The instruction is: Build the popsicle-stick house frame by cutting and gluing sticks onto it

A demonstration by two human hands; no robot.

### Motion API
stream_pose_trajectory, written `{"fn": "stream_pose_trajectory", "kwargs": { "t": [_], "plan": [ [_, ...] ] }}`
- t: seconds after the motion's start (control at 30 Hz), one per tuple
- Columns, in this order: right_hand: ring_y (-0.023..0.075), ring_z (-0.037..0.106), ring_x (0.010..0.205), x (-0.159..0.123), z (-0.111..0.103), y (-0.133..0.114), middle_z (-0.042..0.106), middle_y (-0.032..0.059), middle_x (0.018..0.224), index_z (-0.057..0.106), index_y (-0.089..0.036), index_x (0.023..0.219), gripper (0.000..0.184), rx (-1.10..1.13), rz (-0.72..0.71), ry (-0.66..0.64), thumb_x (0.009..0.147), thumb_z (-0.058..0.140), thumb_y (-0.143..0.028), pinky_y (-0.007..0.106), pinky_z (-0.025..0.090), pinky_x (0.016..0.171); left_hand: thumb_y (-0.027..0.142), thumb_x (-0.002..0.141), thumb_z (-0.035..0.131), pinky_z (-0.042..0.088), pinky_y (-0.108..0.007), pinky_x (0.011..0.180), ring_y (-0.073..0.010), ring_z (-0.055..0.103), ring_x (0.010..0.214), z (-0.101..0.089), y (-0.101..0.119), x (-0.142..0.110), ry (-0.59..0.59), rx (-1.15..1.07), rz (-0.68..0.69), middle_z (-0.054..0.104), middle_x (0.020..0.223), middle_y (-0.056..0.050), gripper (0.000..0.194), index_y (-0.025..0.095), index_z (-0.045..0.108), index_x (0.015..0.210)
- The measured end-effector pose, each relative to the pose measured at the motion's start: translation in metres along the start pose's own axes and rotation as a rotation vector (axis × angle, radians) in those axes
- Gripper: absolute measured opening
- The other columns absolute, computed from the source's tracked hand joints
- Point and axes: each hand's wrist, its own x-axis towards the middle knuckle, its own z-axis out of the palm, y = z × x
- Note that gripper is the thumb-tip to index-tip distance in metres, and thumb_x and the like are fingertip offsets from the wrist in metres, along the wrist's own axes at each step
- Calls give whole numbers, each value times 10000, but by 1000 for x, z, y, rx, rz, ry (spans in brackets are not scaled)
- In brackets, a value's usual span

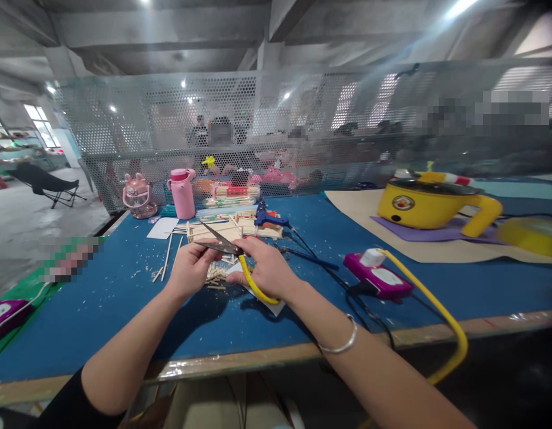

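Note:
My right hand [267,266] grips yellow-handled scissors [222,243], whose dark blades are spread and point up and to the left. My left hand [192,266] is closed in a pinch right at the blades, holding something thin that I cannot make out. Below both hands lies a small heap of cut wooden stick pieces [215,276] on a white sheet. A silver bangle [342,342] sits on my right wrist.
Behind my hands on the blue table [101,310] are wooden sticks and stick frames [222,229], a blue glue gun [269,217], a pink bottle [183,192] and a pink power strip [377,279]. A yellow electric pot [430,205] stands right. A perforated screen [302,119] rises behind.

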Motion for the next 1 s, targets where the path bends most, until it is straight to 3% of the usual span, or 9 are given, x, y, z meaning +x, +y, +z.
{"fn": "stream_pose_trajectory", "kwargs": {
  "t": [0.3, 0.6, 1.0],
  "plan": [
    [232, 564, 945, 1, -2, 0, 601, 112, 1053, 547, -175, 1126, 650, 155, -26, -45, 625, 658, -574, 352, 442, 822, 414, 709, 627, 528, -266, 628, -137, 603, 611, 0, -2, 0, -42, -96, -27, 653, 655, -35, 301, 135, 678, 809],
    [221, 582, 947, 1, -2, 1, 628, 102, 1062, 582, -175, 1086, 560, 177, -41, -38, 664, 649, -537, 330, 443, 821, 362, 758, 579, 500, -247, 623, -136, 589, 628, -2, -1, 0, -77, 36, 36, 646, 664, -33, 249, 145, 684, 822],
    [166, 585, 743, 1, -3, 5, 662, 66, 888, 604, -167, 1064, 396, 101, -63, -40, 776, 574, -437, 254, 439, 668, 342, 721, 602, 458, -220, 580, -121, 558, 579, -2, 4, 1, -47, 74, 21, 606, 576, -3, 207, 144, 660, 698]
  ]
}}
